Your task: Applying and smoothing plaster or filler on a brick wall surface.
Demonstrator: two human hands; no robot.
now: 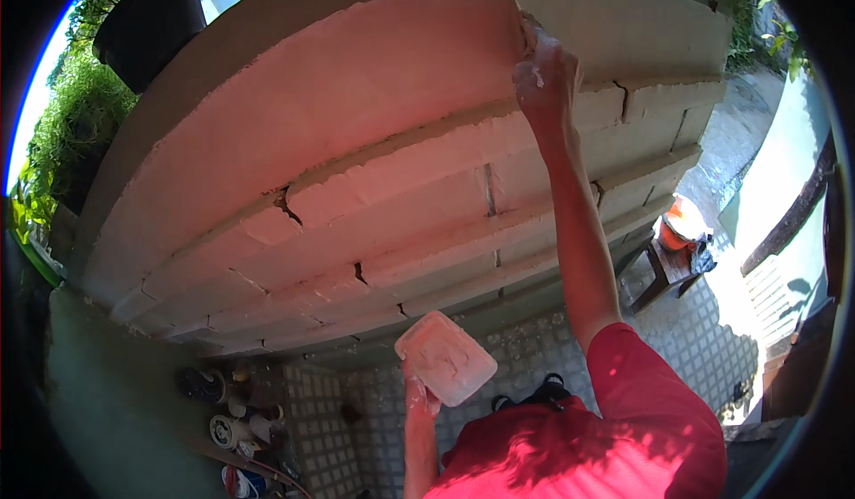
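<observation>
My right hand (548, 76), smeared with white, is raised to the smooth upper band of the wall (374, 63). Its fingers are closed on a thin flat tool (524, 29), seen nearly edge-on and pressed to the surface; its exact kind is hidden by the hand. Low in front of my body, my left hand (420, 394) grips a shallow rectangular plastic tub (445, 358) by its side. Pale paste shows inside the tub. Below the smooth band, stepped pale courses of the wall have dark cracks and gaps between blocks.
A black plant pot (151, 32) stands on the wall's top edge at upper left, beside green plants (85, 121). On the right, an orange-and-white bucket (682, 223) rests on a small wooden stool (661, 272). Several containers (230, 430) lie at lower left by the patterned tile floor (321, 428).
</observation>
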